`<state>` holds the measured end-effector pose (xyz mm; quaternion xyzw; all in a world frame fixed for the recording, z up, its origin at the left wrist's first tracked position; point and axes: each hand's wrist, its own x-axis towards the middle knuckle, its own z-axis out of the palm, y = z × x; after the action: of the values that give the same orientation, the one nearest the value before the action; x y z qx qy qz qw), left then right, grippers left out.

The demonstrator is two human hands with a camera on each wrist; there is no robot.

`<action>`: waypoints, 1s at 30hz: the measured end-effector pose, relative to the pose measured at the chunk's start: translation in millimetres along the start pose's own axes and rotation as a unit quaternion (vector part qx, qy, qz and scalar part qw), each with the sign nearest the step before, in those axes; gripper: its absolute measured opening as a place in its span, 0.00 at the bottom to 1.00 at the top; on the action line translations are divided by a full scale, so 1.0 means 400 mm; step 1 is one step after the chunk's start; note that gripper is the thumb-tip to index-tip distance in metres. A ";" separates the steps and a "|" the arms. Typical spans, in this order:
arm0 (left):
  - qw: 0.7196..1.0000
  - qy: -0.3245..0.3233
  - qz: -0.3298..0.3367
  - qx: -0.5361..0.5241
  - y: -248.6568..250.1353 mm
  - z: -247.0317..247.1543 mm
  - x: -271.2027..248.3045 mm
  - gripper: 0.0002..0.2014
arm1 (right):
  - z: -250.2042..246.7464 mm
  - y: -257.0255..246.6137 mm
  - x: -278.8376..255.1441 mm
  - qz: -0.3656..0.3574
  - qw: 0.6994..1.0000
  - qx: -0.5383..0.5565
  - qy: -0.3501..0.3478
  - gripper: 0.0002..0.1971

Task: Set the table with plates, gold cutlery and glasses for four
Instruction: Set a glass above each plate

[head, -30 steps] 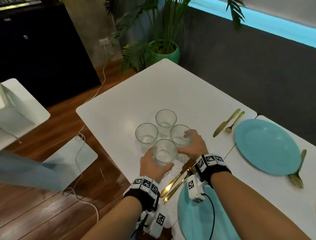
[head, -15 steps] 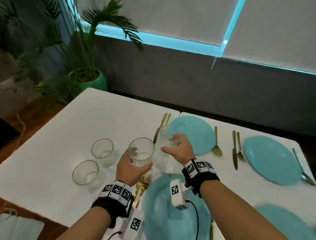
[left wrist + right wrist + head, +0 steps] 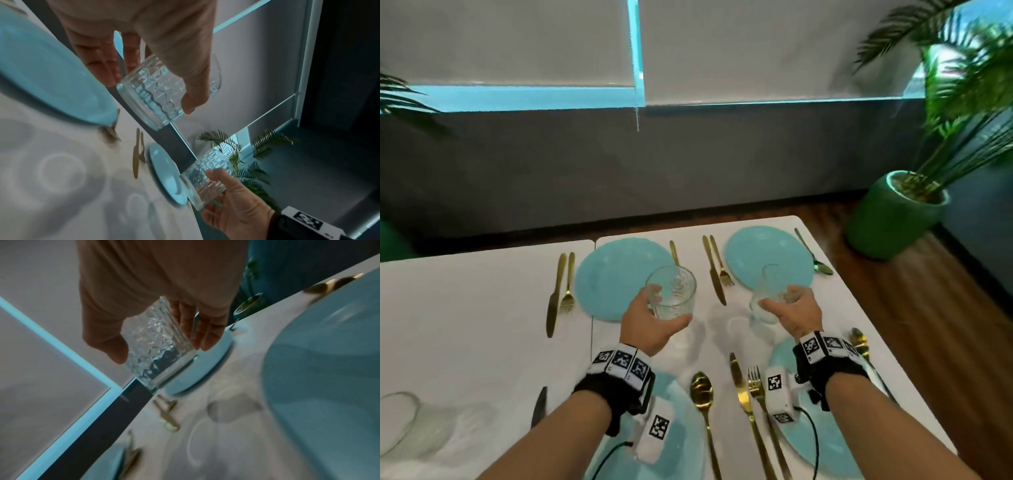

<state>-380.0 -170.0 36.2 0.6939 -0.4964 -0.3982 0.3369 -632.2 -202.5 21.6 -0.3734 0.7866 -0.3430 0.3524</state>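
I see white table (image 3: 465, 308), four blue plates with gold cutlery laid. Far-left plate (image 3: 616, 277) at 12 o'clock from left hand (image 3: 650, 325); far-right plate (image 3: 767, 260) at 12 from right hand (image 3: 794, 311). Left hand grips left glass (image 3: 671, 291), upright, above table. Right hand grips right glass (image 3: 768, 296), tilted. Each hand nearest own setting, I judge.

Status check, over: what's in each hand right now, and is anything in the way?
Left hand grips a glass; right hand grips another glass. Both held above the table, not yet set down. Far plates, gold cutlery close below.
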 end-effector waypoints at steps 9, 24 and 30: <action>0.997 -0.071 -0.019 0.026 0.063 0.239 0.064 0.36 | -0.152 0.112 0.158 0.093 0.990 -0.047 0.099 0.38; 0.993 -0.113 -0.015 0.027 0.077 0.392 0.089 0.37 | -0.185 0.188 0.245 0.100 0.989 -0.038 0.103 0.40; 0.992 -0.125 -0.014 0.030 0.072 0.427 0.085 0.38 | -0.197 0.206 0.250 0.099 0.989 -0.062 0.095 0.46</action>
<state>-537.3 -223.2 -24.1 0.6552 -0.5364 -0.4717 0.2459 -771.8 -223.6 -33.4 -0.2804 0.8692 -0.2909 0.2850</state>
